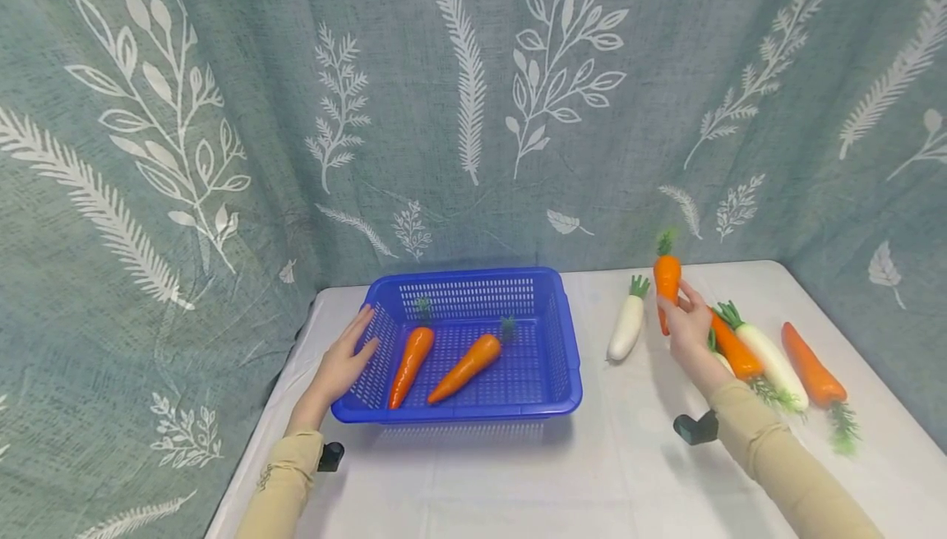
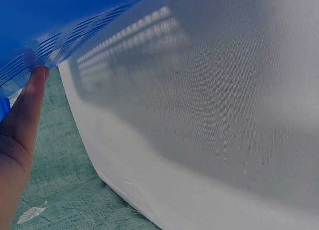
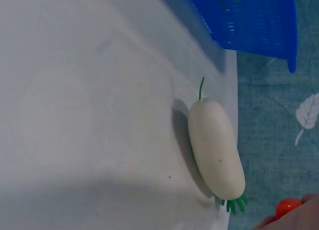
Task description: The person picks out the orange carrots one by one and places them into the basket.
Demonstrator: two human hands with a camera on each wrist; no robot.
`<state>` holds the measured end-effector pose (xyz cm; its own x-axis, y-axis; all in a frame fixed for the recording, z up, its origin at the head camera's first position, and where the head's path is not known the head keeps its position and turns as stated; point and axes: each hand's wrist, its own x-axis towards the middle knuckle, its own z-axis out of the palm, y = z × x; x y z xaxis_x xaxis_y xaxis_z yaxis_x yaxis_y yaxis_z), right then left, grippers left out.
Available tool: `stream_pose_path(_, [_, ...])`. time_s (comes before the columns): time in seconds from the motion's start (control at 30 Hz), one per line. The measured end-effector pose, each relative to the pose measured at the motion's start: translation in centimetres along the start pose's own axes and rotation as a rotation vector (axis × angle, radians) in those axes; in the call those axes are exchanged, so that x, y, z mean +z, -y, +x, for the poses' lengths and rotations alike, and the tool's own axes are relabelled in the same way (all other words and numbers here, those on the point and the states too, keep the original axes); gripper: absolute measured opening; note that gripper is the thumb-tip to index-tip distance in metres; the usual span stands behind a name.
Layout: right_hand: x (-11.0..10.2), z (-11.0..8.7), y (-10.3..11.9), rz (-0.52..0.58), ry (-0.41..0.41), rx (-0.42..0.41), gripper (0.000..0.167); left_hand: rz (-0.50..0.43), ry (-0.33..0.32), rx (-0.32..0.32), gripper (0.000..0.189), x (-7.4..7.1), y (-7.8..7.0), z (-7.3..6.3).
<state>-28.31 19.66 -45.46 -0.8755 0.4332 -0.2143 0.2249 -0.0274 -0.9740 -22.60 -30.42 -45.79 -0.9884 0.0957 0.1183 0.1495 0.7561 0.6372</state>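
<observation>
My right hand (image 1: 690, 321) holds a carrot (image 1: 667, 278) with its green top pointing up, above the right part of the table. In the right wrist view only the orange tip of this carrot (image 3: 287, 207) shows beside the fingers. A white radish (image 1: 628, 321) lies just left of that hand. My left hand (image 1: 343, 366) rests against the left side of a blue plastic basket (image 1: 573, 358), fingers straight; in the left wrist view its fingertips touch the slotted wall. Inside the basket lie two carrots, one on the left (image 1: 411, 366) and one nearer the middle (image 1: 466, 368).
Right of my right hand lie another carrot (image 1: 736, 346), a white radish (image 1: 773, 366) and a carrot (image 1: 814, 366) near the table's right side. Part of one more white vegetable shows behind the wrist. A green patterned curtain (image 1: 473, 112) hangs behind the white table (image 1: 503, 481).
</observation>
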Motion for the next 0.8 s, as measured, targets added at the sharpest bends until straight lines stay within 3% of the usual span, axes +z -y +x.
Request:
stream_pose_path(0.3, [0.6, -0.7, -0.1, -0.009, 0.056, 0.009, 0.062, -0.003, -0.002, 0.001, 0.056, -0.1, -0.1, 0.0])
stream_pose_path(0.8, [2.5, -3.4, 0.7, 0.01, 0.239, 0.001, 0.063, -0.012, -0.004, 0.002, 0.056, 0.0, 0.1, 0.0])
